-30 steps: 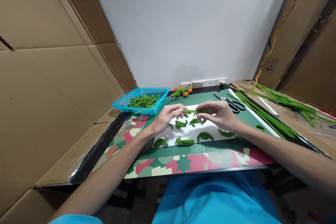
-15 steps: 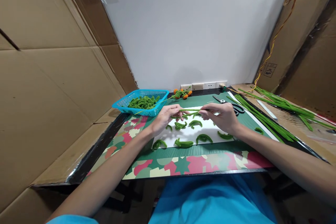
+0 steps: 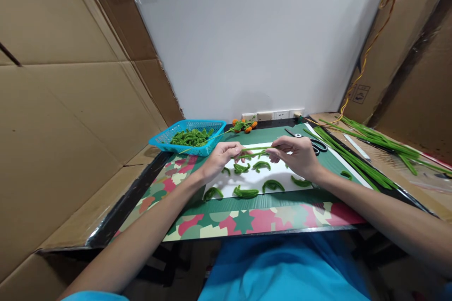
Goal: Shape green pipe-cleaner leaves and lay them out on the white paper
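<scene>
A green pipe cleaner (image 3: 257, 148), bent into two near-parallel strands, stretches between my hands. My left hand (image 3: 226, 156) pinches its left end, and the fingers of my right hand (image 3: 293, 153) are closed on its right end. Both hands hover over a white sheet (image 3: 252, 178). On that sheet lie several small curled green pipe-cleaner pieces, among them a bundled one (image 3: 246, 192) and an arched one (image 3: 273, 186). Where the fingertips press, the strand ends are hidden.
A blue basket (image 3: 151, 142) of green curled pieces stands at the back left. Beside it lies an orange-and-green flower stem (image 3: 243, 126). Black-handled scissors (image 3: 319, 146) rest behind my right hand. Long green pipe cleaners (image 3: 353, 162) lie to the right. Cardboard walls (image 3: 81, 103) flank the table.
Both hands stay almost in place, still holding the pipe cleaner. Its two strands look slightly more spread apart. The whole view has shifted a little.
</scene>
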### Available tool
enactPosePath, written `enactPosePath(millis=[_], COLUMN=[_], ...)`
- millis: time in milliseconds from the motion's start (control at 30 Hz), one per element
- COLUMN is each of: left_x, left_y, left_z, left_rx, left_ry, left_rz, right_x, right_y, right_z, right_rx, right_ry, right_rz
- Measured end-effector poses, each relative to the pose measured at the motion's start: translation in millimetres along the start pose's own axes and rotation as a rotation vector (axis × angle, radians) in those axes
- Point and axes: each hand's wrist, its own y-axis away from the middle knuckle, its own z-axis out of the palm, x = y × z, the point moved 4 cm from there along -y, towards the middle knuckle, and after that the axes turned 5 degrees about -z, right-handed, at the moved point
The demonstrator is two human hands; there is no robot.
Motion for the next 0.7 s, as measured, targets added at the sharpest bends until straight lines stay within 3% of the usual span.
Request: enactPosePath(millis=[533, 700], left_x=[16.4, 20.0], left_y=[4.8, 6.5], left_z=[6.8, -0.9], left_rx=[0.023, 0.138], left_ry=[0.176, 0.239], left_rz=[0.034, 0.07], right_x=[1.1, -0.5], right_y=[0.4, -0.7], right_z=[2.3, 3.9], right_rx=[-0.034, -0.064], right_ry=[-0.045, -0.028], right_rz=[0.052, 0.073])
